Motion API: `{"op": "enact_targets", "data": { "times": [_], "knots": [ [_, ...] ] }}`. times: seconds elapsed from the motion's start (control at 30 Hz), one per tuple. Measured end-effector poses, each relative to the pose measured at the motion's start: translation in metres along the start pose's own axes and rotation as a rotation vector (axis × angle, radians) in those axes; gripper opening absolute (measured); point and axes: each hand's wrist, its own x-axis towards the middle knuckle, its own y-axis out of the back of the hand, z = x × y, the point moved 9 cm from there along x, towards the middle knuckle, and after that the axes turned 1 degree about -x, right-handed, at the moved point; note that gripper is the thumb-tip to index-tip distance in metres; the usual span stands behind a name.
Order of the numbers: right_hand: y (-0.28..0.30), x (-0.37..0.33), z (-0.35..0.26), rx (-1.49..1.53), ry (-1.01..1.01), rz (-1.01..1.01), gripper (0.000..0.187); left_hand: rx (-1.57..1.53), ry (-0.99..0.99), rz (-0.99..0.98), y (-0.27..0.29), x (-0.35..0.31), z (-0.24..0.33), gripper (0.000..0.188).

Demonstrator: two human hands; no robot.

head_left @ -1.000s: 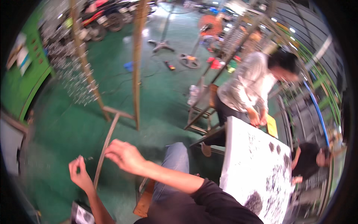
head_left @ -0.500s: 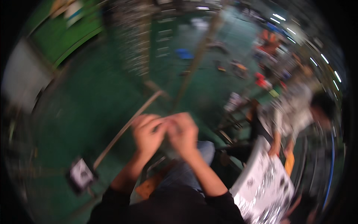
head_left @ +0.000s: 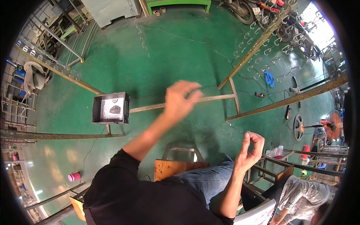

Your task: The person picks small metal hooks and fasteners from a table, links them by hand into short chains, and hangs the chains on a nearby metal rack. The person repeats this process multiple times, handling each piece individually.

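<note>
Since half a second ago the hands have parted: the left hand [head_left: 180, 100] is now raised over the green floor [head_left: 157, 56], blurred, fingers curled with nothing visibly held, while the right hand [head_left: 250, 148] sits lower, thumb and forefinger pinched on a small metal hook [head_left: 248, 132] too small to make out fully. Around them stand a rusty metal frame [head_left: 232, 98] with hook racks [head_left: 262, 37], a black crate [head_left: 111, 108], a wooden stool [head_left: 179, 167] and another person [head_left: 303, 195] nearby.

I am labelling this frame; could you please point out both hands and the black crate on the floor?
left hand [head_left: 180, 99], head view, on the knuckles.
right hand [head_left: 250, 148], head view, on the palm.
black crate [head_left: 96, 109], head view, on its left wall.
</note>
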Motion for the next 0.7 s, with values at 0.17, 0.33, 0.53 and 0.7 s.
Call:
{"op": "enact_targets", "data": {
  "times": [0.17,0.33,0.53,0.7],
  "knots": [
    [0.010,0.000,0.001,-0.011,0.016,0.016,0.007,0.338,0.296,0.357,0.070,0.045,-0.176,0.025],
    [0.017,-0.001,0.005,-0.057,0.000,0.019,0.008,0.540,0.572,0.458,0.102,0.071,-0.275,0.041],
    [0.022,-0.005,0.013,-0.093,-0.016,0.029,0.007,0.649,0.636,0.450,0.102,0.094,-0.291,0.044],
    [0.023,-0.007,0.020,-0.094,-0.045,0.031,0.007,0.657,0.647,0.484,0.098,0.104,-0.294,0.041]
  ]
}}
